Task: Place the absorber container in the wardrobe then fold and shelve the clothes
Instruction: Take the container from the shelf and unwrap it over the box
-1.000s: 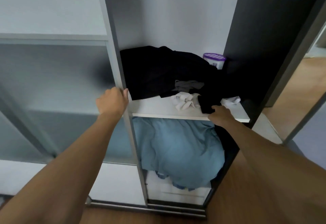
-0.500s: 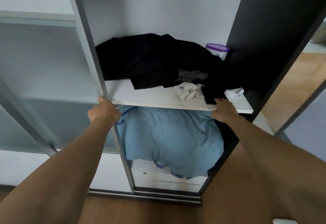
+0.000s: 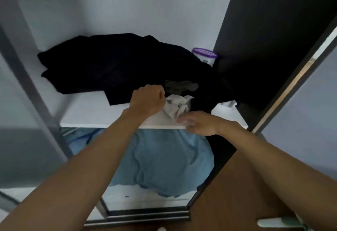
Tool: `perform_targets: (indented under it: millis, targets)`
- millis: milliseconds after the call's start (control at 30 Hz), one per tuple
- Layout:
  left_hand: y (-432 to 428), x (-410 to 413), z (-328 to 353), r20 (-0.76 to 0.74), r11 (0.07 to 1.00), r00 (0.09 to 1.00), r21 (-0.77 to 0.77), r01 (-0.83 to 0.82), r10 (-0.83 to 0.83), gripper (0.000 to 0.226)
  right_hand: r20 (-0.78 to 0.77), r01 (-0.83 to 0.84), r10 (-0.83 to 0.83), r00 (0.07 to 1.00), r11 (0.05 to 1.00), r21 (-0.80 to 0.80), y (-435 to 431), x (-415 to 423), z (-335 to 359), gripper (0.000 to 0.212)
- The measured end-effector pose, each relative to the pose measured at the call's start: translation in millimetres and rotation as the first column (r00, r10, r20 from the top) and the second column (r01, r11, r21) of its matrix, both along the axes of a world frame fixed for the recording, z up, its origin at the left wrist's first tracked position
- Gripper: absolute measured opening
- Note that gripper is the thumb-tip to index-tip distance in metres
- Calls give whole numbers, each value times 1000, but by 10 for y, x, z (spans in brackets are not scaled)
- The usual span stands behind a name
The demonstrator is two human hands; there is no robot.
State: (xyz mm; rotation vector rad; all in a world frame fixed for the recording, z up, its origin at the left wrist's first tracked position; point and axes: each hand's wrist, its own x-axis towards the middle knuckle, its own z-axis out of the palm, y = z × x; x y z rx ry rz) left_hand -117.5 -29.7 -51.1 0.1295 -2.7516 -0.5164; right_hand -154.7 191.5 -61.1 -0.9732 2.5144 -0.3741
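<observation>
The left hand (image 3: 148, 101) has its grip clamped on the crumpled white cloth (image 3: 176, 106) on the shelf (image 3: 94, 112). The right hand (image 3: 200, 123) touches the cloth's near edge, fingers loosely apart and blurred.

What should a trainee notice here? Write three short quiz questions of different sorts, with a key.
1. True or false: the round white absorber container with a purple lid stands at the back right of the white wardrobe shelf.
2. Which hand grips the crumpled white cloth: A left, B right?
3. Fill in: the garment below the shelf is light ____.

Key: 1 true; 2 A; 3 blue.
</observation>
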Motion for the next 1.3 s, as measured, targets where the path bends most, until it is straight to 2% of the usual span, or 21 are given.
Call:
perform_targets:
  millis: [67,133,200,300,367,500,567,633,667,733,800,867,967,1067,1200,1300]
  targets:
    - [119,-401,106,-73,994,991,15,109,-108,19,-61,16,-23,998,993,-120,69,-239,95,36]
    - [255,-877,211,-127,973,965,-4,231,-230,23,-132,117,-168,977,936,-331,192,-534,169,29]
    - [400,-1406,324,-96,942,937,-71,329,-335,29,-185,227,-356,916,840,-493,302,-917,230,33]
    - [599,-2137,439,26,898,921,-213,386,-389,31,-242,374,-538,807,784,-495,401,-1567,286,41]
    - [673,-2524,496,-29,891,918,-253,377,-396,29,-230,459,-615,754,744,-485,425,-2003,300,42]
    - [712,-3084,639,-200,929,913,-181,322,-355,25,-138,567,-751,646,592,-573,382,-2622,340,32]
    - [688,-3354,698,-202,944,924,-130,304,-326,26,-117,565,-809,577,498,-658,344,-2823,404,29]
    - [641,-3609,681,-148,949,942,-148,279,-300,36,-92,532,-834,544,427,-731,294,-2995,501,30]
    - [612,-3710,632,-84,950,956,-168,265,-281,45,-101,516,-835,541,424,-745,267,-3084,557,29]
    - [520,-3863,446,131,953,966,-175,246,-225,59,-159,512,-824,544,476,-715,201,-3270,662,30]
    - [373,-3969,207,330,956,930,-178,231,-163,58,-236,536,-784,575,578,-615,115,-3451,736,35]
    - [234,-4026,17,431,955,894,-194,225,-123,53,-312,549,-716,624,686,-477,19,-3634,764,45]
    - [170,-4081,-101,425,948,895,-206,244,-138,48,-383,556,-594,708,802,-216,-75,-3903,704,59]
    - [133,-4120,-110,392,954,904,-168,250,-168,46,-355,555,-533,768,831,-45,-155,-4120,590,75]
    - [85,-4133,-166,381,947,905,-171,271,-190,45,-455,538,-461,762,841,48,-228,-4334,471,89]
    - [64,-4146,-193,391,938,895,-173,300,-214,42,-492,544,-464,737,838,25,-235,-4369,465,89]
